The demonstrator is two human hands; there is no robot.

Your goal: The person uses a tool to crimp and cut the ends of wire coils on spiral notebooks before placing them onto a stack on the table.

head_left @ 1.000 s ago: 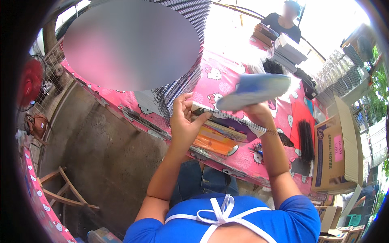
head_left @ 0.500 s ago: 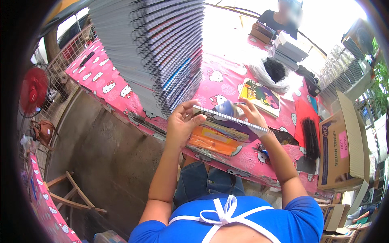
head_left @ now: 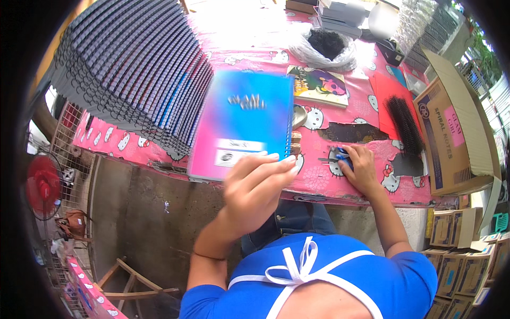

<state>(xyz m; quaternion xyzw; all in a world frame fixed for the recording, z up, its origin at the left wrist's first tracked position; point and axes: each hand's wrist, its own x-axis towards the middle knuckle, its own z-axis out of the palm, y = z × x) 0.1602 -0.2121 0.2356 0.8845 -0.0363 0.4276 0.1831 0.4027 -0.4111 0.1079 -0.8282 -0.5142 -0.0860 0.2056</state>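
A spiral notebook [head_left: 241,125] with a blue and pink cover lies in front of me, its wire coil along the right edge. Over its lower right corner is my left hand [head_left: 257,186], fingers stretched out and thumb hidden. Farther right, my right hand [head_left: 362,166] rests on the table with its fingers closed around small blue-handled pliers [head_left: 342,154], partly covered by the hand. A tall stack of spiral notebooks [head_left: 133,69] rises on the left, right beside the blue and pink one.
A pink patterned cloth, torn in places, covers the table [head_left: 319,183]. Beyond the hands lie a colourful book [head_left: 321,87], a plastic bag with black contents [head_left: 326,45], red sheets [head_left: 385,101] and black coils [head_left: 406,125]. An open carton [head_left: 451,133] stands at right; a red fan [head_left: 43,186] at left.
The notebook was held upright between both hands; now its cover faces up, farther left. My right hand has left it and closed on the pliers. The view has shifted.
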